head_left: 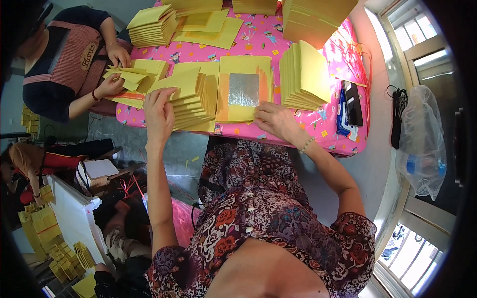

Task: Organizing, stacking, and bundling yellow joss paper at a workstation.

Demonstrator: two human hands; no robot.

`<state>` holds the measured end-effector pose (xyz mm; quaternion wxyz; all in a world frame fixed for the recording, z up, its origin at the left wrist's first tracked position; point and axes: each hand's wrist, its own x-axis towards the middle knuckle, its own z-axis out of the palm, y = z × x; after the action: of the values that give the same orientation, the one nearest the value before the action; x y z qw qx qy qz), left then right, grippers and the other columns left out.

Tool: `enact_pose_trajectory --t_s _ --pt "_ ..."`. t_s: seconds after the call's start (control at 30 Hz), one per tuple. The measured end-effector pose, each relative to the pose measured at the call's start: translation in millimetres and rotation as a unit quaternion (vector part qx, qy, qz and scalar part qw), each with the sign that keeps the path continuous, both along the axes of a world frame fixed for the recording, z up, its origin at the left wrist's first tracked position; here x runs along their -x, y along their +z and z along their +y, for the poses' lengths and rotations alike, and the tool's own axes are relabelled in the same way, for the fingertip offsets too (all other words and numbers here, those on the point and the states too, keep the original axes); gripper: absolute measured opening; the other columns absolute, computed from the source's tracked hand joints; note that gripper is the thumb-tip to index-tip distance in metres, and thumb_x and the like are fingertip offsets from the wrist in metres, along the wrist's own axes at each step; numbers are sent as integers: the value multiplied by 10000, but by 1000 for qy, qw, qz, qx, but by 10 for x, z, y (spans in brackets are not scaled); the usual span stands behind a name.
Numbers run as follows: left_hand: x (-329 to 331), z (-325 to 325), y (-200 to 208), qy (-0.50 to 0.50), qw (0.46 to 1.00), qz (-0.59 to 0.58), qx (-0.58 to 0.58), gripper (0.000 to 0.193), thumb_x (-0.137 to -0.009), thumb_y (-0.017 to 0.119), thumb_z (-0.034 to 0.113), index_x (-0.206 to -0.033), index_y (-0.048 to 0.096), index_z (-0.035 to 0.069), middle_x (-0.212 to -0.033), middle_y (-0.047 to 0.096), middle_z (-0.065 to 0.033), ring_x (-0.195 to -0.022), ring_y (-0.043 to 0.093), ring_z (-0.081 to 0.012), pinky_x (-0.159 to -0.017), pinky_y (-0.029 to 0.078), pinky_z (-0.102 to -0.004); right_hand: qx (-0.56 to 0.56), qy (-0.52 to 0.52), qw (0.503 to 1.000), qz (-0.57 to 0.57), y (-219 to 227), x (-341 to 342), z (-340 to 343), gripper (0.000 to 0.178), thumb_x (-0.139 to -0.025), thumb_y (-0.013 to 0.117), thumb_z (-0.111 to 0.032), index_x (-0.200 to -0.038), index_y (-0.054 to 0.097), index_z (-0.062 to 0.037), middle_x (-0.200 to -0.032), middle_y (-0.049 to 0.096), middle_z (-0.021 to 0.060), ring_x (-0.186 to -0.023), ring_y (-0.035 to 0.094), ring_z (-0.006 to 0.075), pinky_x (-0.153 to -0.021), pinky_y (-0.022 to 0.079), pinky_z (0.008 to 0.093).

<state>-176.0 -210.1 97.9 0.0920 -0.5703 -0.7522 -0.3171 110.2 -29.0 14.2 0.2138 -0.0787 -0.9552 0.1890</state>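
Observation:
My left hand (158, 113) rests on a fanned pile of folded yellow paper sheets (191, 99), its fingers curled over the top sheet's edge. A flat stack of yellow sheets (243, 89) lies to the right, and the top one has a silver foil square (243, 89) in its middle. My right hand (276, 120) presses on the near right corner of that stack, fingers spread. Both stacks lie on a table with a pink patterned cloth (258, 37).
Further yellow stacks stand at the right (304, 75) and along the far edge (151, 26). A dark phone (353, 103) lies at the table's right end. Another person's hands (113, 74) fold yellow sheets at the left. A plastic bag (421, 144) hangs by the window.

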Motion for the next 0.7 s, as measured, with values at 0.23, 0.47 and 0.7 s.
enact_pose_trajectory --t_s 0.23,0.47,0.7 --pt "-145 1 77 -20 999 -22 -41 401 -738 509 -115 -1069 657 56 -1025 614 -105 -981 566 -301 -851 451 -386 91 -31 995 -29 109 16 36 166 -857 651 -182 -857 693 -22 -934 661 97 -872 641 274 -730 537 390" --pt "-708 -58 -166 -111 988 -107 -27 359 -725 535 -111 -1015 668 54 -983 622 -117 -901 603 -305 -770 500 -374 169 -61 983 -30 125 28 84 187 -883 629 -183 -886 694 -7 -864 667 132 -872 634 307 -748 522 406" --pt "-1307 -48 -678 -126 946 -293 57 284 -805 572 -45 -1070 641 31 -935 621 -141 -865 620 -315 -768 507 -375 190 -79 977 -57 206 55 51 197 -899 617 -188 -879 687 -5 -832 653 142 -796 625 334 -702 505 425"
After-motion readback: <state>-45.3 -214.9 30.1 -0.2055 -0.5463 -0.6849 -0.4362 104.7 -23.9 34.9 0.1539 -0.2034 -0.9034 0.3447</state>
